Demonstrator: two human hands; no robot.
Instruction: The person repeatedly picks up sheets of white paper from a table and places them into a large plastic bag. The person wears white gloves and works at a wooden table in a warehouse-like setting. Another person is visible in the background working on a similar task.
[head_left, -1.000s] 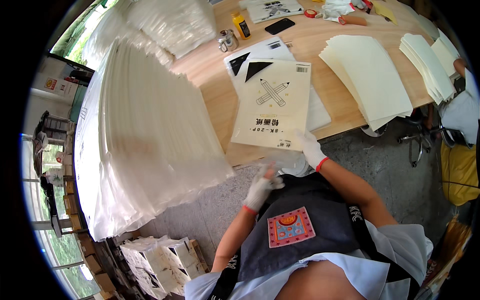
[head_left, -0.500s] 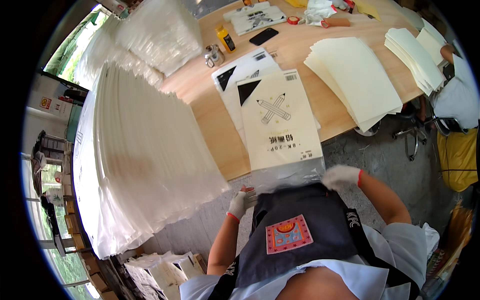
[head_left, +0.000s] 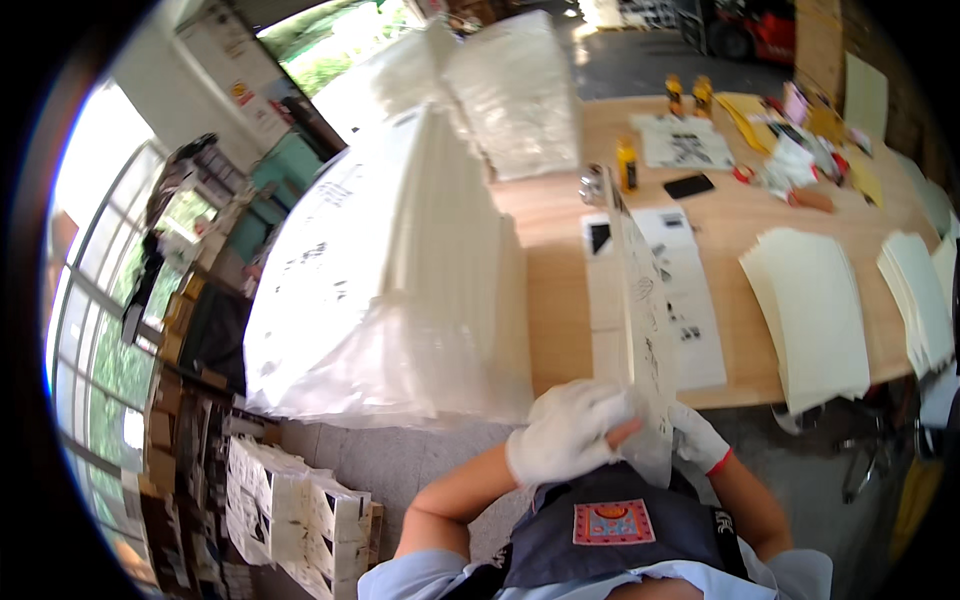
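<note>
A clear plastic bag packed with cream drawing paper stands on its edge in front of me, seen nearly end-on. My left hand, in a white glove with bare fingertips, grips its near end from the left. From the other side my right hand, gloved in white with a red cuff, closes on the same pack; its fingers are partly hidden behind it. Beyond and beneath, flat printed plastic bags with black corners lie on the wooden table. To the left stands a long row of upright filled packs.
Fanned cream sheets and another paper stack lie at the right. Farther back are a yellow bottle, a metal container and a black phone. Bundled packs sit low at the left. A red vehicle stands far behind.
The pack, lying flat on the bags with its printed face up, is now lifted onto its edge. Both hands have come in from its sides to grip it. My view has turned left.
</note>
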